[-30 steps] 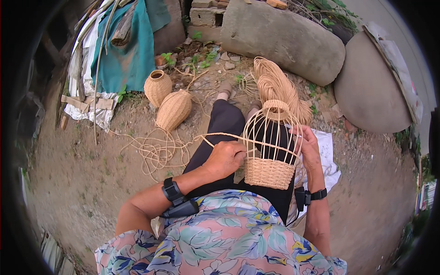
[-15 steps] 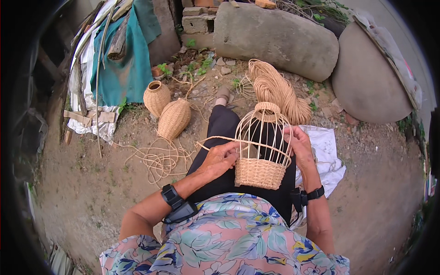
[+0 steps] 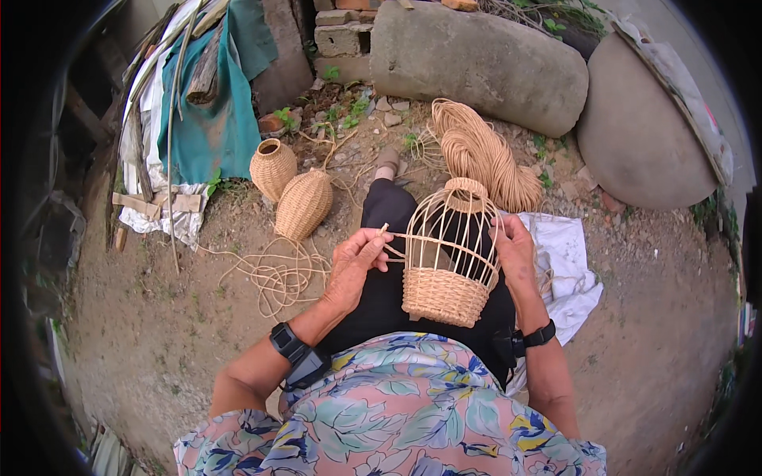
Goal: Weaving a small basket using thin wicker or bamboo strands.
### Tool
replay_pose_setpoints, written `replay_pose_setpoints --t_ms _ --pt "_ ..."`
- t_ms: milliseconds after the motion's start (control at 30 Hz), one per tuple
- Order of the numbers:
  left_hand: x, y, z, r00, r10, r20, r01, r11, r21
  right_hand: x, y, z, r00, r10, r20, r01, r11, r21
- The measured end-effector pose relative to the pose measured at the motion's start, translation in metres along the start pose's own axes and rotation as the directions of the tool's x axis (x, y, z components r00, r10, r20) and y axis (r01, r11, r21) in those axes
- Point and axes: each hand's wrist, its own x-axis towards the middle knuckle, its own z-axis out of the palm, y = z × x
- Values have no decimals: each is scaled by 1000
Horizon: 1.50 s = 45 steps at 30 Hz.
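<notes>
On my lap stands a half-woven basket [image 3: 446, 297], its lower part closely woven and its upper ribs bare up to a woven ring. My left hand [image 3: 357, 262], left of the basket, pinches a tan cord [image 3: 397, 235] that runs taut to the ribs; a short end pokes up above the fingers. At the basket's right side my right hand [image 3: 516, 247] has thumb and fingers closed at the upper ribs, holding the frame there. Another strand of cord passes around the ribs above the woven band.
Two finished woven baskets [image 3: 304, 206] lie left of my leg, beside loosely coiled cord [image 3: 278, 278]. A thick hank of cord [image 3: 484, 155] rests beyond my knees. White sacking [image 3: 563, 270] lies at right. Concrete cylinder [image 3: 476, 67] and bricks [image 3: 341, 40] stand behind.
My left hand has drawn back leftward from the basket, pulling the cord out with it. The basket has tilted slightly, while my right hand stays at its right side.
</notes>
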Motion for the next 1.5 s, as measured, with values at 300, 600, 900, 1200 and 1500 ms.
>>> replay_pose_setpoints --t_ms 300,600,900,1200,1500 --pt "-9 5 1 877 376 298 -446 412 794 -1 -12 7 999 19 38 -20 1000 15" --pt "3 5 25 972 177 154 -235 698 676 -1 -7 9 998 13 56 -17 997 80" --pt "12 9 33 972 -161 170 26 794 607 -3 -8 14 1000 -1 19 1 999 -38" --pt "6 0 27 875 410 259 -477 634 608 -7 -12 16 995 -95 -38 91 992 -83" --pt "0 13 27 957 17 291 -128 922 366 -6 -22 18 984 -156 -87 136 970 -203"
